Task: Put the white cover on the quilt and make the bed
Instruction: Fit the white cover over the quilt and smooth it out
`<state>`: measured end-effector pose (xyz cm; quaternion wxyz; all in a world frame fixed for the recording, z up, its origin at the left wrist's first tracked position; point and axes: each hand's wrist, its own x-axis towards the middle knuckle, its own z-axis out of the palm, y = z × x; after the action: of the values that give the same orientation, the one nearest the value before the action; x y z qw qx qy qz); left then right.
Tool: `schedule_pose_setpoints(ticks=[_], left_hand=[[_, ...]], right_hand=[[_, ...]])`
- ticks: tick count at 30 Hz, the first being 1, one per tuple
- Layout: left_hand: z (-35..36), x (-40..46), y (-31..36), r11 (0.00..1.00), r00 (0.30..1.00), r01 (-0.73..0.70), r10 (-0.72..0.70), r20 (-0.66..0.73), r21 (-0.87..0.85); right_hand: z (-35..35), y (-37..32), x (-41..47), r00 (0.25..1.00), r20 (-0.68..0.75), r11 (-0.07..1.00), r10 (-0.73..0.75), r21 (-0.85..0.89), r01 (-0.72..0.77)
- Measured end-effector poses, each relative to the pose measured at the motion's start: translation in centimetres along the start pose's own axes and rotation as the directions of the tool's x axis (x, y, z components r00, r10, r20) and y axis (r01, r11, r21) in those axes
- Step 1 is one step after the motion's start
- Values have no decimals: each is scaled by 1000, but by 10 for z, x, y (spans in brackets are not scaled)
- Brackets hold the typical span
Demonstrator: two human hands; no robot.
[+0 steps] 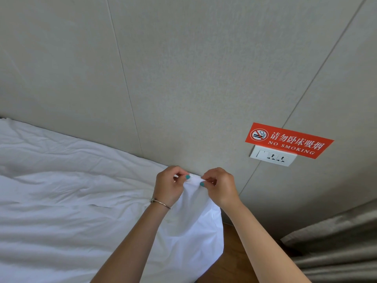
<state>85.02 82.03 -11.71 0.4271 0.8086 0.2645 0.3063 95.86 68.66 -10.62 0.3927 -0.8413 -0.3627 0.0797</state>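
Beige panelled wall [183,78] bears a red no-smoking sign [288,140] above a socket plate [273,155]; wooden floor [234,252], grey curtain [336,248]

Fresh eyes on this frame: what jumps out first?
The orange-red no-smoking sign on the beige wall at right, just above a white socket plate, draws the eye first. Next, at centre, the left hand and right hand pinch a corner of the white cover close to the wall. Rumpled white bedding fills the left half.
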Motion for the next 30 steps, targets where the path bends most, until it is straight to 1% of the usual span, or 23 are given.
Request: schedule_pose_setpoints(ticks=[3, 5, 7, 9, 11, 12, 13, 14, 15, 16, 17, 18, 19, 20, 22, 23, 24, 25, 26, 27, 28, 29, 30], left_hand=[[2, 3, -2, 995, 999, -51, 49, 16, 91], [6, 3, -1, 995, 999, -37, 34, 33, 94], [12, 4, 2, 997, 996, -9, 2, 84, 77], [16, 8, 7, 999, 985, -19, 10, 175, 50], [17, 14, 11, 999, 967, -41, 39, 251, 3], [18, 15, 13, 999, 957, -32, 41, 286, -36], [17, 15, 14, 997, 945, 1, 26, 326, -83], [17, 14, 12, 992, 924, 58, -12, 382, -108], [16, 12, 6, 989, 885, 123, -74, 459, -77], [15, 12, -5, 987, 828, 155, -148, 542, 32], [14, 10, -21, 973, 765, 103, -211, 608, 207], [13, 8, -37, 926, 732, -1, -257, 631, 378], [11, 5, -51, 862, 738, -74, -291, 609, 502], [9, 1, -62, 831, 773, -61, -311, 553, 553], [6, -4, -75, 845, 845, 25, -304, 440, 534], [5, -2, -75, 835, 868, 7, -278, 412, 550], [4, 2, -76, 814, 880, -50, -238, 411, 578], [5, 8, -75, 800, 880, -107, -199, 430, 590], [6, 13, -75, 792, 869, -168, -161, 467, 587], [11, 17, -76, 781, 838, -229, -146, 526, 581], [18, 21, -80, 759, 784, -303, -146, 603, 577], [28, 22, -86, 732, 714, -372, -168, 680, 571], [39, 19, -93, 713, 658, -410, -201, 726, 569]], right_hand=[[-5, 8, 4, 998, 58, 993, -32, -116, 38], [-9, 13, 6, 997, 68, 989, -44, -137, 53], [-10, 17, 8, 997, 70, 990, -16, -136, 25], [-12, 19, 7, 991, 126, 996, 45, -78, -36], [-13, 21, 3, 958, 267, 988, 109, 77, -133], [-13, 22, 2, 940, 323, 979, 112, 127, -160], [-13, 23, 2, 929, 351, 978, 115, 124, -168], [-13, 25, 2, 931, 345, 983, 118, 93, -159], [-14, 27, 3, 943, 305, 985, 135, 60, -161], [-16, 29, 2, 954, 253, 980, 160, 73, -184], [-18, 35, 2, 962, 196, 970, 191, 113, -216], [-21, 40, 0, 961, 157, 954, 230, 158, -254], [-23, 49, -3, 955, 133, 943, 264, 174, -285], [-24, 57, -5, 951, 119, 943, 287, 138, -302], [-22, 74, -11, 938, 104, 942, 330, -94, -322], [-18, 81, -13, 936, 76, 916, 345, -245, -318], [-15, 87, -12, 940, 28, 882, 339, -357, -308], [-11, 91, -9, 943, -25, 861, 332, -401, -314], [-6, 94, -5, 938, -67, 862, 340, -376, -339], [1, 99, 1, 922, -84, 873, 378, -298, -385], [10, 105, 6, 897, -70, 880, 436, -177, -442], [21, 110, 8, 860, -21, 859, 510, -35, -511], [34, 117, 6, 815, 45, 810, 577, 96, -578]])
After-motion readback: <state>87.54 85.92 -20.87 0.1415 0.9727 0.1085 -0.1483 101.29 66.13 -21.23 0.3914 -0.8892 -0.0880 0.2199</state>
